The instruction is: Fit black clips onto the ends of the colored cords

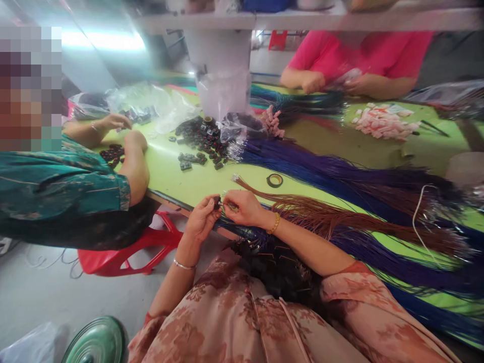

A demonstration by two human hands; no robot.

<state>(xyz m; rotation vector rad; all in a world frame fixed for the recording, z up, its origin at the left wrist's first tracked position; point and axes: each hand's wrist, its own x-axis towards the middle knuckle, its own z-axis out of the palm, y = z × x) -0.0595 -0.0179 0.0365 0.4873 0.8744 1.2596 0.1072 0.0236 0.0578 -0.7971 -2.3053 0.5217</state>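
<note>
At the near edge of the green table (177,186), the left hand (200,222) is pinching a small dark connector (217,202) while the right hand (242,206) is pinching a brown wire (264,194) tip toward it, ideally feeding it straight in.

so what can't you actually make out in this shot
Head view only:
- The small dark part pinched in the left hand: fingers cover it, too small to identify.
- What the right hand holds: thin, mostly hidden by fingers.
- The pile of black parts: too small and blurred for detail.
- The shelf: cut off by the top edge.
- The blue wire bundle: its far end blurs at the right edge.
</note>
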